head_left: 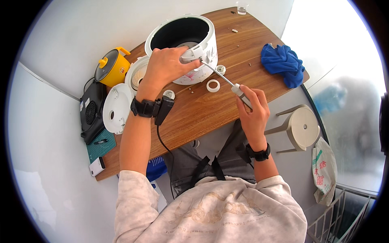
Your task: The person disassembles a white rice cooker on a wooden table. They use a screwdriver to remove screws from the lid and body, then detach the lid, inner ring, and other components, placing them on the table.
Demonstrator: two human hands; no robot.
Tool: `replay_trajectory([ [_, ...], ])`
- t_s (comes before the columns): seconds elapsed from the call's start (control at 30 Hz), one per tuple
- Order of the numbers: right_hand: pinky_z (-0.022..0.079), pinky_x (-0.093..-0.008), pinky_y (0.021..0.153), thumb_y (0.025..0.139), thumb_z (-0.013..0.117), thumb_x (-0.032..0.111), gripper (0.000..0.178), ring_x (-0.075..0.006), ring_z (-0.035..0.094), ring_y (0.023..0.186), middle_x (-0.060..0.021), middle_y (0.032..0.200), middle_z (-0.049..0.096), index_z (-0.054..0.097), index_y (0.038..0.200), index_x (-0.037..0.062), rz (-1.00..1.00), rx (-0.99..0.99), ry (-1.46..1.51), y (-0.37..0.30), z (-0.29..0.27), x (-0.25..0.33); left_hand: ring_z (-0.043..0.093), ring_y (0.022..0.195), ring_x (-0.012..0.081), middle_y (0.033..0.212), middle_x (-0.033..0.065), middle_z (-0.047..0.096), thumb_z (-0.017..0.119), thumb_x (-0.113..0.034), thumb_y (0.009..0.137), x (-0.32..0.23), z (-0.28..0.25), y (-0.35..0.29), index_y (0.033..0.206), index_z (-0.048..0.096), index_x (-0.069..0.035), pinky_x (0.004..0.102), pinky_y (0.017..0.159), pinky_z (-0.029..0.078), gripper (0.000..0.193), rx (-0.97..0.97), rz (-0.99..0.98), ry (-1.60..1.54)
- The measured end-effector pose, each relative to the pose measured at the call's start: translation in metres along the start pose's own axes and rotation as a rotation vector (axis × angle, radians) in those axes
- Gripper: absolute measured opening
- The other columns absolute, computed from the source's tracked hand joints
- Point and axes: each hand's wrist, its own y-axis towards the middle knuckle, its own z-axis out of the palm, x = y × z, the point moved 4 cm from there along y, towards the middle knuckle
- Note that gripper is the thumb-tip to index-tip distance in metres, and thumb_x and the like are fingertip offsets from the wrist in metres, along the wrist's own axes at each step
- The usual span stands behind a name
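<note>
A white rice cooker body (182,36) with a dark inner well stands on the wooden table (210,109). My left hand (164,67) grips its front rim by a grey latch part. My right hand (253,107) holds a screwdriver (227,81) by its grey handle, the shaft slanting up-left with its tip at the cooker's front, just beside my left fingers. A white ring (213,86) and a small round part (221,69) lie on the table under the shaft. Another small white part (169,94) rests by my left wrist.
A detached white lid (116,107) and an inner lid piece (136,75) lie left of the cooker. A small yellow pot (110,67), a black device (92,111), a green mat (101,146), a blue cloth (283,64), a glass (242,7), and a beige stool (302,127) are around.
</note>
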Motion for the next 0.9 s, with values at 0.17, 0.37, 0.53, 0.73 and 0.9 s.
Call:
replay_trajectory([
  [0.17, 0.052, -0.035, 0.071, 0.077, 0.078, -0.005, 0.043, -0.0241, 0.063, 0.081, -0.009, 0.096, 0.061, 0.071, 0.117, 0.009, 0.01, -0.001, 0.012, 0.0, 0.001, 0.0, 0.073, 0.084, 0.0265, 0.089, 0.0096, 0.076, 0.067, -0.06, 0.085, 0.0, 0.0, -0.001, 0.116, 0.075, -0.013, 0.0378, 0.075, 0.049, 0.057, -0.01, 0.008, 0.004],
  [0.37, 0.053, -0.0353, 0.071, 0.078, 0.079, -0.004, 0.042, -0.025, 0.064, 0.081, -0.0095, 0.096, 0.062, 0.071, 0.118, 0.0079, 0.012, 0.008, 0.011, -0.001, 0.0, 0.002, 0.072, 0.081, 0.0268, 0.085, 0.0086, 0.075, 0.067, -0.062, 0.085, 0.002, 0.002, 0.0, 0.112, 0.075, -0.013, 0.0384, 0.073, 0.046, 0.057, -0.008, 0.002, 0.006],
  [0.53, 0.053, -0.0347, 0.069, 0.078, 0.079, -0.003, 0.042, -0.0245, 0.066, 0.079, -0.0089, 0.096, 0.064, 0.071, 0.117, 0.0074, 0.047, 0.03, 0.032, 0.004, -0.003, 0.003, 0.071, 0.079, 0.0265, 0.081, 0.0081, 0.074, 0.066, -0.063, 0.085, 0.0, 0.001, 0.001, 0.106, 0.076, -0.013, 0.0382, 0.073, 0.044, 0.056, 0.009, -0.016, -0.031],
  [0.73, 0.054, -0.0338, 0.067, 0.079, 0.078, 0.0, 0.039, -0.0233, 0.066, 0.077, -0.0087, 0.094, 0.064, 0.071, 0.117, 0.0084, -0.01, 0.078, -0.024, 0.023, -0.017, 0.012, 0.07, 0.077, 0.0267, 0.079, 0.0084, 0.074, 0.065, -0.065, 0.085, 0.0, 0.0, 0.0, 0.104, 0.076, -0.013, 0.0377, 0.072, 0.042, 0.057, 0.001, -0.005, -0.011],
  [0.9, 0.053, -0.0348, 0.062, 0.084, 0.076, 0.006, 0.031, -0.0243, 0.066, 0.074, -0.0071, 0.091, 0.063, 0.066, 0.113, 0.006, -0.195, 0.179, -0.198, 0.036, -0.024, 0.029, 0.07, 0.076, 0.0269, 0.076, 0.0087, 0.073, 0.064, -0.067, 0.085, -0.002, 0.0, 0.0, 0.103, 0.076, -0.013, 0.0373, 0.071, 0.042, 0.059, -0.001, -0.001, 0.015],
])
